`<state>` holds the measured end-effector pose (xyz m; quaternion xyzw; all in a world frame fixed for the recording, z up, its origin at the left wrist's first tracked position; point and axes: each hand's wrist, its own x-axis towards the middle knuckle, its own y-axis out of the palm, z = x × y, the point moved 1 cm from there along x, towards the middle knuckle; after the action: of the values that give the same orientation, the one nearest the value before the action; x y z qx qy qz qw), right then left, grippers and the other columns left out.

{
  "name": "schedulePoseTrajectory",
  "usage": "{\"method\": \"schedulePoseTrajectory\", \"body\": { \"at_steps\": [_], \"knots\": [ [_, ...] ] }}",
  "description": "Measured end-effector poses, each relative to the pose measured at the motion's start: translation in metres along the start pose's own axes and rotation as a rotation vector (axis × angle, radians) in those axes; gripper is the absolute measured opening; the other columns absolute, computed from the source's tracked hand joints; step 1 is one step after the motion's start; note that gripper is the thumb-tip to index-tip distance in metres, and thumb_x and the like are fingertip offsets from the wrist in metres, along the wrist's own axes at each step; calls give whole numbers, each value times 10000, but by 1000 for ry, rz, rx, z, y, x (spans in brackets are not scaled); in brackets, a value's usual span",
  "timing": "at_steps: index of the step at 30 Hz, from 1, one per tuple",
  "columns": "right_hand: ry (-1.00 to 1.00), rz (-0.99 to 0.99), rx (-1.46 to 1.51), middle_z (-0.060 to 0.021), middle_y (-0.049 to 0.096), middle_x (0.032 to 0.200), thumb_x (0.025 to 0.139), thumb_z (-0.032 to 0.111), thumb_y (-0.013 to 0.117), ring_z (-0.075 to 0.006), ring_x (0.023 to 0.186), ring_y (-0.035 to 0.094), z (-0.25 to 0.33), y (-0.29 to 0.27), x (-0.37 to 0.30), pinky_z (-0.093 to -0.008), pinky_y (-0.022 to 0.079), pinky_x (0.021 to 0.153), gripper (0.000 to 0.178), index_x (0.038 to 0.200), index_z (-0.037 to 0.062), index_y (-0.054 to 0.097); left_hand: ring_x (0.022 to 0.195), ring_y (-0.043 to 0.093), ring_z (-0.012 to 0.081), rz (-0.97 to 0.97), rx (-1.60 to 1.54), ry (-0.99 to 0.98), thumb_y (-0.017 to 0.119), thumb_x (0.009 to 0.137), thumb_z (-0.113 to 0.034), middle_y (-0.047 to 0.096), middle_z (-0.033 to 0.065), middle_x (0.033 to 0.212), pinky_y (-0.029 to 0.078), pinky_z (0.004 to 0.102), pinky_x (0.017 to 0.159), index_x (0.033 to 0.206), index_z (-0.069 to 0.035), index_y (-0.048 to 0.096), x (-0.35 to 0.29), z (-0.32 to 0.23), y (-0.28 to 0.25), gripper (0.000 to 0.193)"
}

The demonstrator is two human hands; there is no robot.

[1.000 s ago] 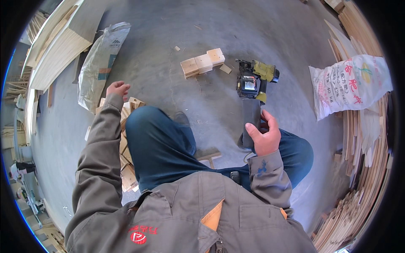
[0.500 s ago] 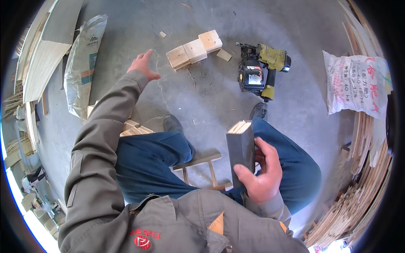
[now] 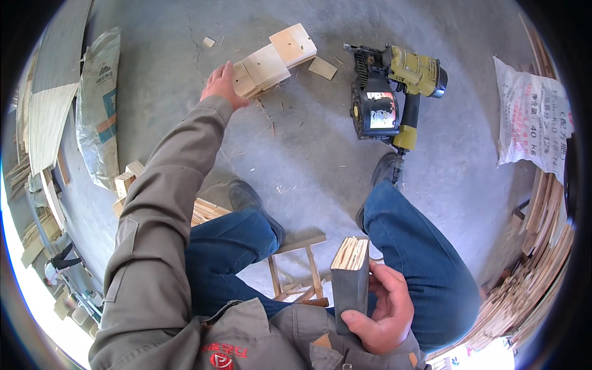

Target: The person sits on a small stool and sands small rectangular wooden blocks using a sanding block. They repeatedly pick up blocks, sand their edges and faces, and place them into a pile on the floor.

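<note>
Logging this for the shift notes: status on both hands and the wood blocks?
Left hand on the wood blocks on the floor. Right hand grips a dark block upright by the knee. Nail gun lies right of the blocks, apart.

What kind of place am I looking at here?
Most likely a small woodworking or crate-making workshop: a bare concrete floor strewn with chips, a pneumatic nail gun lying by cut wood blocks, and thin boards stacked along the edge.
</note>
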<state>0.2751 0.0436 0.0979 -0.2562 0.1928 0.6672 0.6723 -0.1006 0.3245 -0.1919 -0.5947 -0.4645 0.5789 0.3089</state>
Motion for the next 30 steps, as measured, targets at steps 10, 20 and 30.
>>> {"method": "schedulePoseTrajectory", "body": {
  "at_steps": [10, 20, 30],
  "knots": [
    [-60, 19, 10, -208, 538, 1355, 746, 291, 915, -277, 1173, 613, 1, -3, -10, -400, 512, 1002, 880, 1398, -111, 483, 1332, 491, 386, 1, 176, -176, 922, 549, -284, 549, 204, 1364, 460, 418, 1107, 1314, -27, 539, -28, 11, -21, 893],
    [-439, -5, -239, -196, 622, 1249, 732, 301, 893, -275, 1026, 637, -11, -15, -49, -366, 532, 853, 772, 1342, -42, 569, 1161, 657, 341, 7, -133, -269, 933, 489, -448, 667, 189, 1228, 539, 394, 997, 1271, 27, 608, -141, 73, -103, 971],
    [-698, -232, -316, -220, 648, 1162, 740, 293, 867, -369, 1071, 630, -31, -18, -58, -427, 514, 942, 695, 1302, -18, 603, 1079, 658, 240, -105, -1003, 90, 919, 593, -132, 649, 189, 1217, 551, 368, 949, 1349, 123, 468, -311, -31, -141, 917]
  ]
}}
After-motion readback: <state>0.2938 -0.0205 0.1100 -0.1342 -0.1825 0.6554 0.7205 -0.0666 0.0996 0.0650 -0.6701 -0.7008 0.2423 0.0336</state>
